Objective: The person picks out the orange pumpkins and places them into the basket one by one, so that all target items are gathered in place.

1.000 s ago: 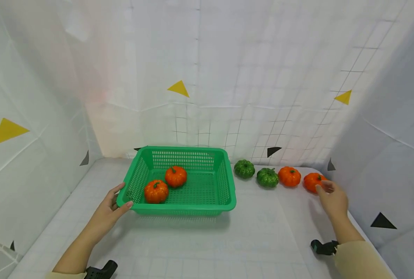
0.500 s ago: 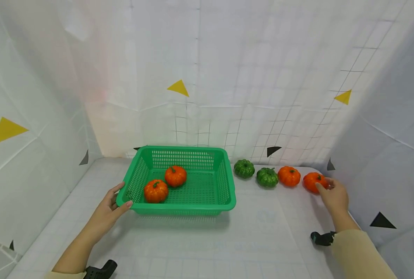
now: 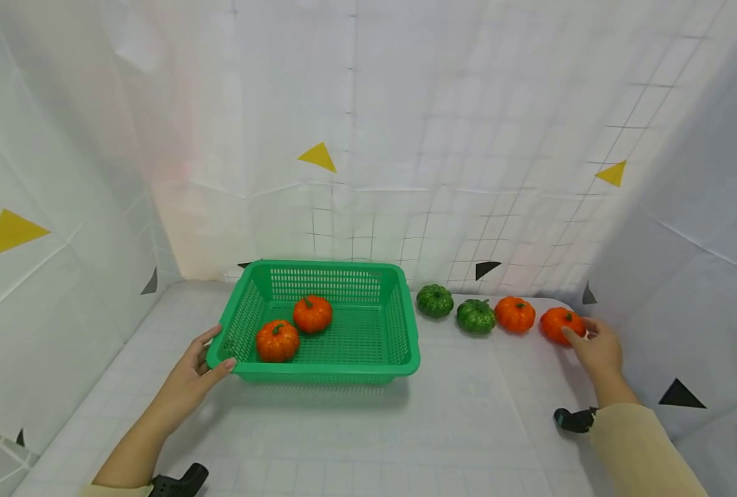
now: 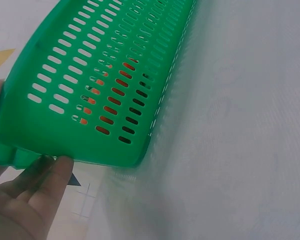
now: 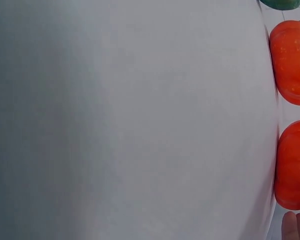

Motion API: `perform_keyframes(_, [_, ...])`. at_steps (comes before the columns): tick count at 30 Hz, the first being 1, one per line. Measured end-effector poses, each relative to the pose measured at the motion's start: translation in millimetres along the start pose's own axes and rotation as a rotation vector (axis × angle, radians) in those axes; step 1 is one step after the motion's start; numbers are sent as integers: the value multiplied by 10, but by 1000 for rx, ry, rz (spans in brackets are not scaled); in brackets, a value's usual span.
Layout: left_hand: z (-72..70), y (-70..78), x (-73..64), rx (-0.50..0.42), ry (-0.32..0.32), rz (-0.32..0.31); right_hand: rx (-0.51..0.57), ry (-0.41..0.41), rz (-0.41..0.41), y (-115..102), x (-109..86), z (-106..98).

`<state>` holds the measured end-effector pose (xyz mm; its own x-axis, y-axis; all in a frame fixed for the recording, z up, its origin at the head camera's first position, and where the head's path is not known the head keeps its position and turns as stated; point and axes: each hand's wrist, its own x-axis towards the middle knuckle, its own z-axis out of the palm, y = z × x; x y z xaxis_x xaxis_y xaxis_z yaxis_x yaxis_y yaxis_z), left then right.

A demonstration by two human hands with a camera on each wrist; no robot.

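Evidently, the left hand (image 3: 193, 371) is holding the basket (image 3: 325, 368), while the right hand (image 3: 600, 351), grip loose, is touching the rightmost pumpkin (image 3: 558, 325).

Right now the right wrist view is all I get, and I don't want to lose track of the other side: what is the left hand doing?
Observer: The left hand grips the near left corner of a green basket.
Operator: Is anything in it?
Observer: Yes, two orange pumpkins lie in its left half.
Operator: Which of the pumpkins outside is nearest to it?
Observer: A green pumpkin, at the left end of the row.
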<state>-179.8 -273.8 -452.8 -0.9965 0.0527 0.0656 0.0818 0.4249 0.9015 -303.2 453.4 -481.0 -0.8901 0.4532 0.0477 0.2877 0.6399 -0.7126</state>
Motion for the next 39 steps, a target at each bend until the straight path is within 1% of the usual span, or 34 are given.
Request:
perform_keyframes(4, [0, 2, -5, -5, -1, 0, 7, -32, -31, 21, 31, -3])
perform_keyframes(12, [-1, -1, -8, -7, -3, 3, 6, -92, -38, 15, 69, -13])
perform_keyframes(14, [-1, 1, -10, -8, -3, 4, 7, -102, -33, 7, 77, -15])
perform_keyframes(22, [-3, 13, -13, -3, -2, 3, 40, -149, 29, -8, 118, -17])
perform_keyframes(31, [0, 15, -15, -11, -4, -2, 61, -165, 39, 23, 135, -6])
perform_keyframes(39, [4, 27, -16, 0, -8, 0, 67, -162, 3, 31, 77, -22])
